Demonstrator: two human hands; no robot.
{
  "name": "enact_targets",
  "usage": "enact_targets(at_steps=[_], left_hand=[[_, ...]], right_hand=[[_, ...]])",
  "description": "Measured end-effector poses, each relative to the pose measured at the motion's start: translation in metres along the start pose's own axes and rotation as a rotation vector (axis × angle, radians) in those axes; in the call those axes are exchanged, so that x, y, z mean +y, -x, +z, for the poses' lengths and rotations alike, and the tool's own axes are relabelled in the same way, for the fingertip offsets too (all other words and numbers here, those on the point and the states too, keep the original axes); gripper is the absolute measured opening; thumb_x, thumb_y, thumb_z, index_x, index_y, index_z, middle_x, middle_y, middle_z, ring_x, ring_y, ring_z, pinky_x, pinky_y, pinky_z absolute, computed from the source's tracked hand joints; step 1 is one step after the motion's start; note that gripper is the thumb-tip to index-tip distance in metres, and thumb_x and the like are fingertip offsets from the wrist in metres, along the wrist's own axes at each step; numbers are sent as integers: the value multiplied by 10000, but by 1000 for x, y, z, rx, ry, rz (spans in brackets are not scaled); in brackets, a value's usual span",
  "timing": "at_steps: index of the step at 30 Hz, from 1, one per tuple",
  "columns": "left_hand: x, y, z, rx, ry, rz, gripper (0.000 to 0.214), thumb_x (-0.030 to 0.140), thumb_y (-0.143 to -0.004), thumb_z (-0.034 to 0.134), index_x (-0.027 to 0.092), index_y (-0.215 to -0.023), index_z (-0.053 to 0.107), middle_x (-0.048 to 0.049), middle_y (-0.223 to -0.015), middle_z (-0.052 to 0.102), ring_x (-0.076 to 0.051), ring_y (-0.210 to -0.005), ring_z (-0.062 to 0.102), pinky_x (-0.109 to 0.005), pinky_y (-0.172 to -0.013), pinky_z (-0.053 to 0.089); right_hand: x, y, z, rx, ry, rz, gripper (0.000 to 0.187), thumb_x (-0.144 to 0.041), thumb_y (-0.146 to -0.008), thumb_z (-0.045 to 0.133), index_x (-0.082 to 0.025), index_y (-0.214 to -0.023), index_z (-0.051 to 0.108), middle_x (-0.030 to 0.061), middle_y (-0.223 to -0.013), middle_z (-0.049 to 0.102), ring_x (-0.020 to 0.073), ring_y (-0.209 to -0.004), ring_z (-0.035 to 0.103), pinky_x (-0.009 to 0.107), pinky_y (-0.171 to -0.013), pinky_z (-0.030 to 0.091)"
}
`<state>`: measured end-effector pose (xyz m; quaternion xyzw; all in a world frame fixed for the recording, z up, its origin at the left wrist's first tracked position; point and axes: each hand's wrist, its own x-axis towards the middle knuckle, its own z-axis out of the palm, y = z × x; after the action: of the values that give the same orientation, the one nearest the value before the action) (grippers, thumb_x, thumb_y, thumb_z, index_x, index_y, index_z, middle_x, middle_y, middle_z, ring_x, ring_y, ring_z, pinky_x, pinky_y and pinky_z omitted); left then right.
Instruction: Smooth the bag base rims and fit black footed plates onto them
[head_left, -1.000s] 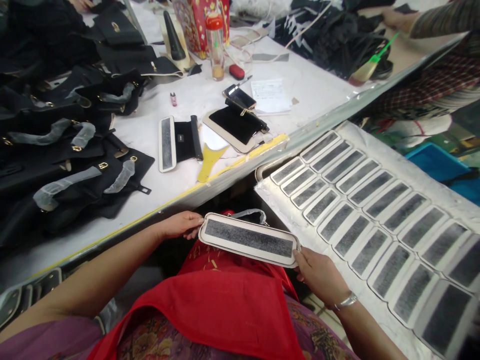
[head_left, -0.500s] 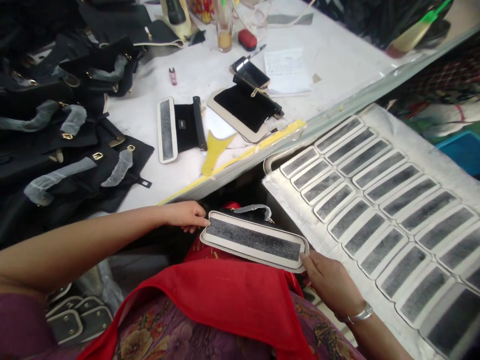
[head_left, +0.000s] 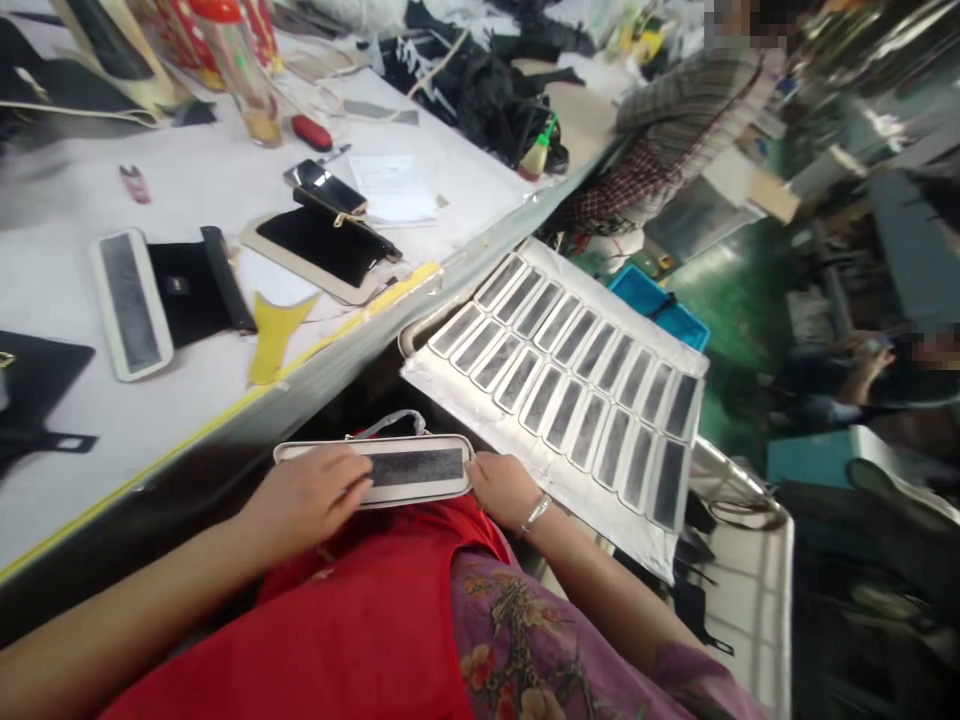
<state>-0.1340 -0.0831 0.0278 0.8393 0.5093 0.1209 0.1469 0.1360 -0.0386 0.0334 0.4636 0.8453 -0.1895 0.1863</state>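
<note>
A long cream bag panel (head_left: 420,488) with rounded corners and a dark grey strip along its middle lies across my lap. My right hand (head_left: 504,490) pinches its right end between thumb and fingers. Over the left half lies my left hand (head_left: 311,495), fingers stretched flat across the strip and covering part of it; its thumb is hidden. Just beyond the panel shows a bag handle (head_left: 394,422) wrapped in clear plastic. To the right, a white board (head_left: 427,375) carries rows of similar cream pieces (head_left: 544,397) with dark strips.
On the white table (head_left: 202,180) lie a yellow scraper (head_left: 276,338), a black bag part with a cream base (head_left: 135,305), a phone (head_left: 330,188), paper (head_left: 394,188) and pink snips (head_left: 135,184). A glue bottle (head_left: 536,158) stands farther off. A person in checked sleeves (head_left: 675,120) sits beyond.
My left hand has gone from pinching the panel's left end to lying on top of it. My right hand still grips the right end. The view has turned right.
</note>
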Motion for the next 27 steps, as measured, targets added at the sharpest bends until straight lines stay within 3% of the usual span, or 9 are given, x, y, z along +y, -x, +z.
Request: enact_targets(at_steps=[2,4,10,16,19,22,25,27], left_hand=[[31,-17,21,53,13,228,325,331,-877,444,207,-1147,576,-95,-1226,551,-203,-1025,542,-325,-870,434],[51,-34,38,6,-25,328,415,348,-861,478,194,-1246,511,-97,-1338,471,-219,-1048,516,-341,-877,440],[62,-48,51,-122,-188,284,406,307,-877,447,199,-1265,502,-73,-1373,455,-229,-942,508,-340,-723,463],[67,-46,49,-146,-195,244,404,298,-888,418,192,-1267,506,-78,-1372,453,-244,-989,496,-346,-710,453],[65,-47,48,-148,-173,228,417,318,-879,432,176,-1263,509,-100,-1354,464,-253,-996,489,-355,-711,450],[60,-47,48,-141,-127,239,447,368,-864,452,179,-1266,505,-100,-1354,461,-256,-971,485,-360,-715,448],[55,-47,49,-138,-81,253,496,427,-829,499,191,-1266,503,-98,-1356,456,-256,-969,476,-356,-741,443],[54,-47,49,-139,-66,248,516,447,-806,529,197,-1257,510,-94,-1352,460,-260,-986,468,-350,-753,438]], right_hand=[[1,1,0,2,-7,22,380,-262,-948,260,-133,-849,603,106,-838,665,200,-754,629,269,-610,379],[1,2,0,3,-72,62,384,-266,-952,259,-130,-840,600,100,-798,668,182,-735,630,257,-623,391],[6,6,0,-18,-190,115,398,-267,-964,247,-144,-823,598,74,-776,670,136,-725,631,217,-656,407],[-9,6,3,60,9,206,369,-260,-936,267,-131,-834,596,124,-786,662,226,-746,647,286,-614,431],[-13,5,1,62,1,167,380,-299,-938,269,-121,-839,589,151,-803,659,255,-772,649,313,-626,449],[-1,2,2,-5,-293,120,440,-422,-945,254,-141,-797,560,131,-784,664,221,-748,652,310,-669,474],[20,-3,8,-183,-902,147,477,-542,-917,265,-161,-780,517,60,-717,650,155,-614,643,270,-587,506],[33,-8,15,-265,-1215,157,488,-630,-830,402,-158,-757,505,26,-676,633,134,-546,628,243,-507,506]])
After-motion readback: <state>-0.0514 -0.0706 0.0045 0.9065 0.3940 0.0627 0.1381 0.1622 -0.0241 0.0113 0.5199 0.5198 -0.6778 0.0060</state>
